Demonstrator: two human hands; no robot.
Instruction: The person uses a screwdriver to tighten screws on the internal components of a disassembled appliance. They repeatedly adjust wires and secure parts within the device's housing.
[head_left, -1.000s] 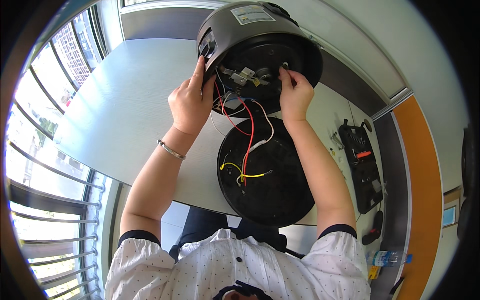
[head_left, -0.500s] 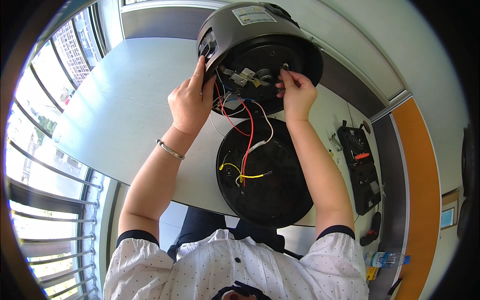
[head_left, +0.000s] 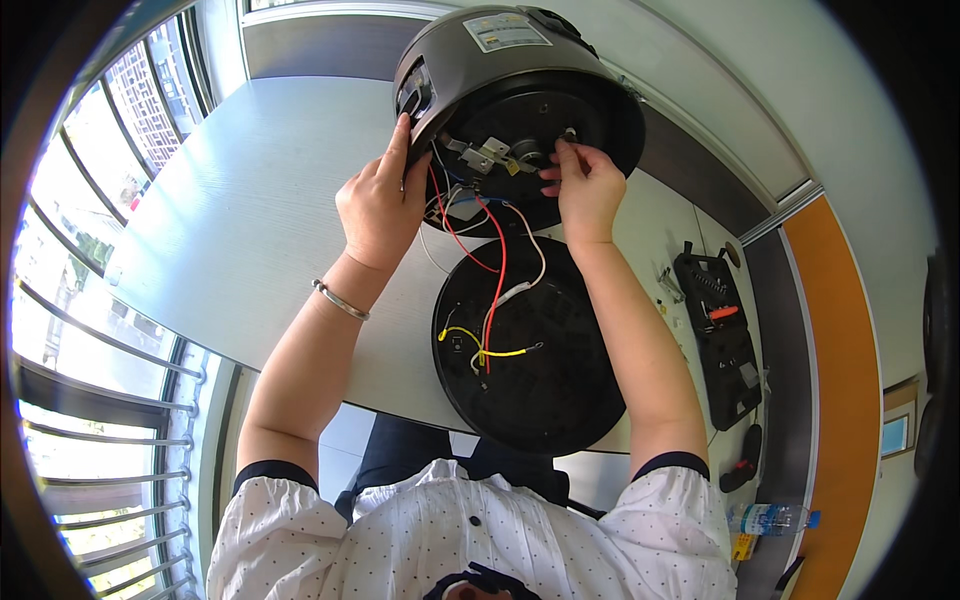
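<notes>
A brown-grey rice cooker (head_left: 450,70) lies tipped on its side at the far end of the table, its black underside facing me. My left hand (head_left: 380,205) grips the cooker's left rim, the index finger along its side. At the right of the open underside, my right hand (head_left: 588,190) has thumb and index finger pinched by a small metal fitting (head_left: 570,134); whatever lies between the fingertips is too small to make out. Metal brackets (head_left: 488,155) sit left of it. Red wires (head_left: 503,265) hang from the cooker over a round black base cover (head_left: 540,390); yellow wires (head_left: 505,352) lie on the cover.
On the right side of the table lies an open black tool case (head_left: 718,335) with an orange-red piece inside. Small metal parts (head_left: 671,285) lie beside it. A water bottle (head_left: 770,519) is at the lower right. Barred windows (head_left: 100,400) line the left.
My right hand has shifted slightly left, its lower fingers spreading more toward the underside's centre. My left hand and the cooker stay in place.
</notes>
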